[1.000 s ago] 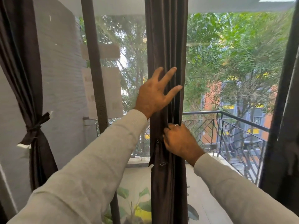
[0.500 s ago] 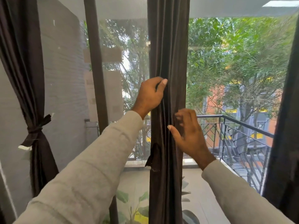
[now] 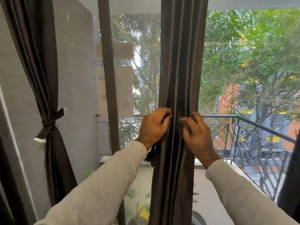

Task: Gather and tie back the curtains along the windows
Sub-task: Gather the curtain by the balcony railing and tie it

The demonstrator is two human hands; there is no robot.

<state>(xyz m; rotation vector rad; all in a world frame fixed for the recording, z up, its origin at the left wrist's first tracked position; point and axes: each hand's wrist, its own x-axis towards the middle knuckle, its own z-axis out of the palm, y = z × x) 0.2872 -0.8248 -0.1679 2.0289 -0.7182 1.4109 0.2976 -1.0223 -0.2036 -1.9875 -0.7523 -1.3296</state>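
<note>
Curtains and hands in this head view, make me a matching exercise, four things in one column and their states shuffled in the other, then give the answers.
Column one:
1. middle curtain
2. left curtain
3. left hand
4. railing

Column two:
A. already tied with a dark band
B. outside, beyond the glass
C. gathered in folds, not yet tied
D. holds a dark strip at the curtain's left edge

Pairs: 1-C, 2-A, 3-D, 4-B
</note>
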